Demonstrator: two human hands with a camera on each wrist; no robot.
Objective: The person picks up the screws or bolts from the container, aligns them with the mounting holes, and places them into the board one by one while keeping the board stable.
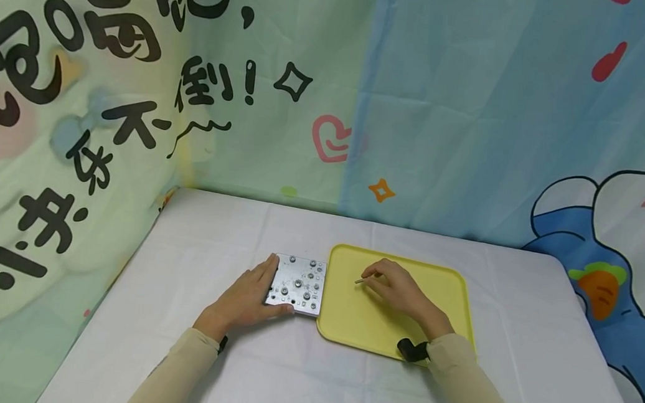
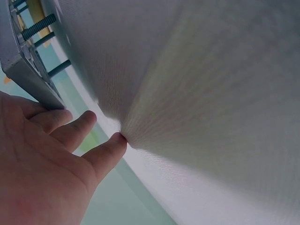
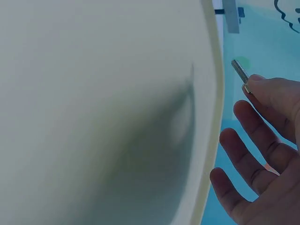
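Note:
My left hand (image 1: 248,296) holds a silver metal board (image 1: 298,281) by its left side, thumb along the front edge and fingers along the left side. Several bolts and smaller holes dot its top face. In the left wrist view, threaded bolt shanks (image 2: 40,27) stick out under the board, and one fingertip presses on the white cloth. Over the yellow tray, my right hand (image 1: 397,288) pinches a small threaded bolt (image 3: 240,71) between thumb and index finger, while the other fingers are loosely spread. The bolt's shank points away from the fingertips, toward the board; its other end is hidden.
The yellow tray (image 1: 342,328) lies right beside the board on a table with a white cloth (image 1: 299,375). Printed fabric curtains (image 1: 452,111) hang behind the table and along its left. A black wrist device (image 1: 412,350) hangs near the tray's front edge.

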